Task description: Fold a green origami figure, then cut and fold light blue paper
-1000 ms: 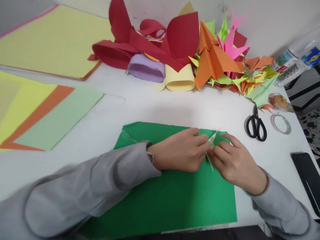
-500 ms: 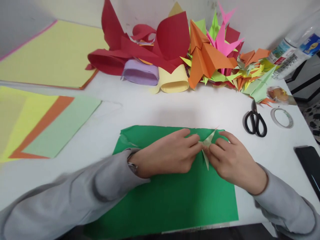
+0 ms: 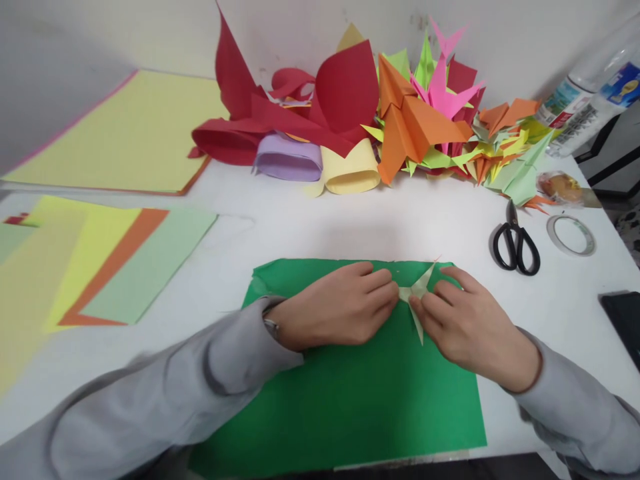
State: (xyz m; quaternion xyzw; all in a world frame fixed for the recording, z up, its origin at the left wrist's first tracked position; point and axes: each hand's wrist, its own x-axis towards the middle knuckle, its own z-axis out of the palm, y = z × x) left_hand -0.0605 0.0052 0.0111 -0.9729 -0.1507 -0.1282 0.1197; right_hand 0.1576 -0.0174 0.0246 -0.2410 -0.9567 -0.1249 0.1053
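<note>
Two at once! With left hand and right hand, we pinch the pale paper between our fingers, over the green sheet.

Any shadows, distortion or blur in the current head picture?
Head view: soft shadow on white table beyond the green sheet; head view: bottle at upper right leans, perhaps from lens distortion; head view: pale folded paper at the right hand looks soft, creases unclear.

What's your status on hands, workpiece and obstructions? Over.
Left fingers and right fingers pinching pale-green pointed folded paper. Green rectangular sheet beneath. Black-handled metal scissors off right, clear of fingers.
</note>
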